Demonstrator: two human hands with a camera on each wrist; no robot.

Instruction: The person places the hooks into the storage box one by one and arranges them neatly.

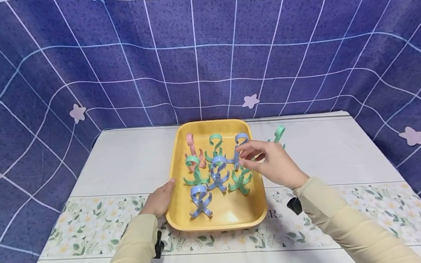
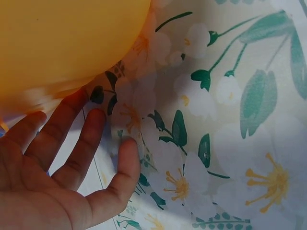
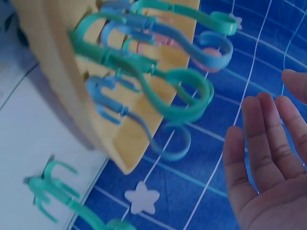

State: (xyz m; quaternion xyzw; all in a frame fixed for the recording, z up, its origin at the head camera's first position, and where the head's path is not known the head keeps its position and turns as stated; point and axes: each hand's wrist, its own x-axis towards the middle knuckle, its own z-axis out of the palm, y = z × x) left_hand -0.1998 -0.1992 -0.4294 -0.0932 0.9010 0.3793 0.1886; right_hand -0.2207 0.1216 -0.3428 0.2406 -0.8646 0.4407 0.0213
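Note:
Several plastic hooks with claw-like feet stand in a yellow tray [image 1: 222, 226]. Among them are a pink hook [image 1: 190, 140], green hooks and blue hooks. My right hand [image 1: 273, 163] is over the tray's right side, nearest a blue hook [image 1: 241, 137] and a green hook [image 1: 239, 184]. In the right wrist view its fingers [image 3: 259, 139] are loosely extended, apart from the hooks and holding nothing. My left hand [image 1: 159, 200] rests against the tray's left wall, thumb at the rim. The left wrist view has its relaxed fingers [image 2: 86, 148] around the tray's lower side [image 2: 72, 43].
Outside the tray, on the table to the right, stands another green hook [image 1: 279, 132], partly behind my right hand. A white tablecloth [image 1: 131, 159] with a flowered band covers the table. A blue grid-patterned curtain [image 1: 202, 62] hangs behind it.

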